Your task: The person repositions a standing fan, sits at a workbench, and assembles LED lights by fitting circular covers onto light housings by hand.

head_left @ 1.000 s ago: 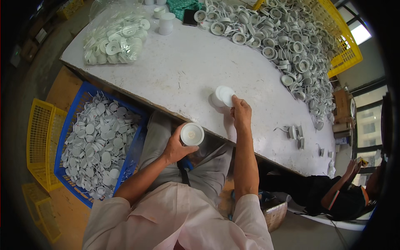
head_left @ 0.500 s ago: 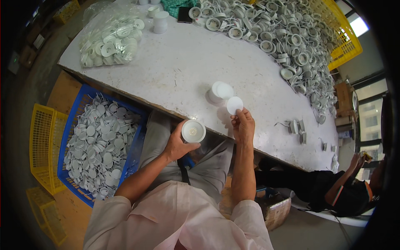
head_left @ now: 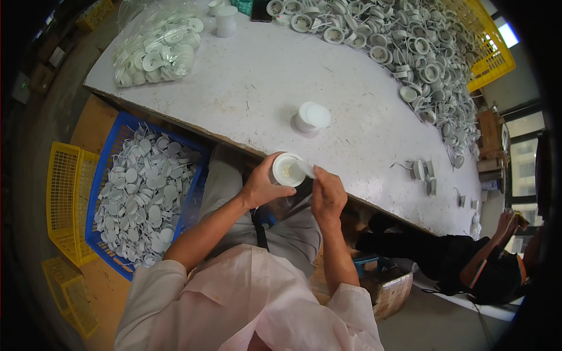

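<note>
My left hand (head_left: 263,183) is wrapped round a white LED downlight housing (head_left: 280,176), tilted so that its open face with small yellowish dots shows. My right hand (head_left: 329,198) pinches a thin white disc (head_left: 305,168) by its edge. The disc is tilted at the right rim of the housing and partly covers the opening; I cannot tell whether it touches. Both hands are over my lap at the table's near edge. Just beyond them on the table stands a stack of white discs (head_left: 314,115), the top one slightly off centre.
A large heap of downlights (head_left: 404,52) covers the table's far right. Several loose ones (head_left: 418,170) lie nearer. At the far left is a clear bag of white rings (head_left: 161,55). Below left, a blue basket (head_left: 93,216) holds wired discs. Another person (head_left: 468,263) sits at right.
My right hand has brought the disc down and left from beside the stack to the housing's rim. My left hand has moved slightly right and up with the housing.
</note>
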Tool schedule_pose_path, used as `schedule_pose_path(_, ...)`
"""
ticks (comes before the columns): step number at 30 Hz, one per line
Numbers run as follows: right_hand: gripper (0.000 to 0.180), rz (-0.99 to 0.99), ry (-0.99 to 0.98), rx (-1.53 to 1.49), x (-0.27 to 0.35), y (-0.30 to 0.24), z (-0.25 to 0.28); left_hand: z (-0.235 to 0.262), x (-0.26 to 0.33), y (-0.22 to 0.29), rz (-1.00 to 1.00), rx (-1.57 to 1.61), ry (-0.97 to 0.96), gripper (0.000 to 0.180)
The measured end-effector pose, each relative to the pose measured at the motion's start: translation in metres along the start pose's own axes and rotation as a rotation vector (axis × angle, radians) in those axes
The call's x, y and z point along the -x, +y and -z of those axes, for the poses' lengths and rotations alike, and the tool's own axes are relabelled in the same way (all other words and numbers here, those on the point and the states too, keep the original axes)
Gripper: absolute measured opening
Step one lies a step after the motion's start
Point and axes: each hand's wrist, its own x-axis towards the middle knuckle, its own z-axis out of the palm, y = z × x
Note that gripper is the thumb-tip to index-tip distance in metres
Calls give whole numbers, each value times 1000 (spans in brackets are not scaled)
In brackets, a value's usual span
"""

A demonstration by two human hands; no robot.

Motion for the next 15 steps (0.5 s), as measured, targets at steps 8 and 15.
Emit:
schedule_pose_path(8,45,205,-130,92,11,-11,-7,-3,1,5,-1,-56,-41,66)
schedule_pose_path(15,51,213,-159,96,13,-15,-10,-2,3,2,-49,-201,22,50)
